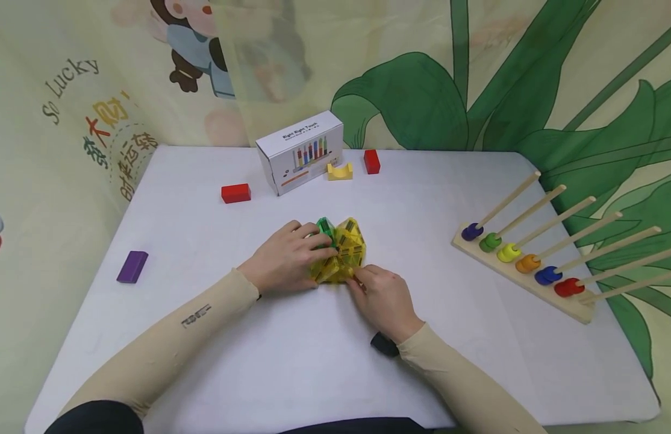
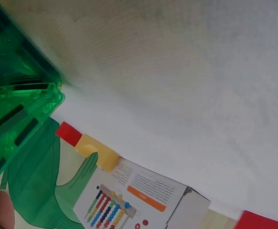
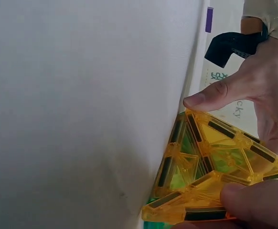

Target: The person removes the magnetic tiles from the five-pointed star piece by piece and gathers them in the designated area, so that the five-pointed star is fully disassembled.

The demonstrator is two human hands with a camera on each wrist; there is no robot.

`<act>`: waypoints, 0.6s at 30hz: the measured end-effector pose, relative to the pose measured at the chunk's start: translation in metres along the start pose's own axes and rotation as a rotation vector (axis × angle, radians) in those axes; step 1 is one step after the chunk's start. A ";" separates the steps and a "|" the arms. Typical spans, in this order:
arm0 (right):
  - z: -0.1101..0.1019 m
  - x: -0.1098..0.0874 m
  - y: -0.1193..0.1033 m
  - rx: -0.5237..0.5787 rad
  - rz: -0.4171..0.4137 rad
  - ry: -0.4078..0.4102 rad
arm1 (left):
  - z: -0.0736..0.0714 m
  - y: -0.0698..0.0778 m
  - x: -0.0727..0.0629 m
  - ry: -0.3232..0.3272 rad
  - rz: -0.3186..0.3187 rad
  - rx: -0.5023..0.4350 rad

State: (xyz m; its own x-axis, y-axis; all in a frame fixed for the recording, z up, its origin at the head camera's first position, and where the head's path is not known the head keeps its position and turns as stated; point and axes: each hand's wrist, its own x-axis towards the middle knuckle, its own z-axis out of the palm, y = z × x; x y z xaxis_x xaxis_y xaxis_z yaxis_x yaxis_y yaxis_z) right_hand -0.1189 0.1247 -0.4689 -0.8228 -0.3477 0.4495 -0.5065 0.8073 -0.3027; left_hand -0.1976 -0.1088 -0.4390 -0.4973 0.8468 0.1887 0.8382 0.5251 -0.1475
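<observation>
In the head view, a faceted cluster of translucent magnetic tiles stands mid-table, with yellow tiles [image 1: 350, 242] on the right and green tiles [image 1: 325, 226] at the back left. My left hand [image 1: 288, 255] holds its left side, fingers bent over the top. Low on the near right edge, my right hand [image 1: 386, 299] pinches a yellow tile between thumb and fingers. Yellow triangles [image 3: 225, 160] with dark magnet strips fill the lower part of the right wrist view, the left thumb [image 3: 203, 98] at one corner. Green triangles [image 2: 19, 90] show in the left wrist view.
Behind the tiles stand a white box [image 1: 300, 150], a yellow arched block [image 1: 340, 172] and red blocks [image 1: 235, 193] [image 1: 371, 161]. A purple block [image 1: 132, 267] lies at left. To the right, a wooden peg rack [image 1: 522, 274] carries coloured beads, its rods slanting up.
</observation>
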 end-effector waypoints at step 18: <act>-0.051 -0.014 0.098 0.118 0.526 -0.360 | 0.001 -0.003 0.000 -0.004 0.016 -0.056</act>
State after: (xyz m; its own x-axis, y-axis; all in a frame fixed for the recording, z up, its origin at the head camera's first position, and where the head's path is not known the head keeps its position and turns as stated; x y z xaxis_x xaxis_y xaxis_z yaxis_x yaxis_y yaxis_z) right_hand -0.1437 0.2335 -0.4621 -0.9933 -0.0745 -0.0880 -0.0200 0.8629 -0.5050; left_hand -0.2004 -0.1098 -0.4399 -0.4845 0.8554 0.1829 0.8572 0.5060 -0.0956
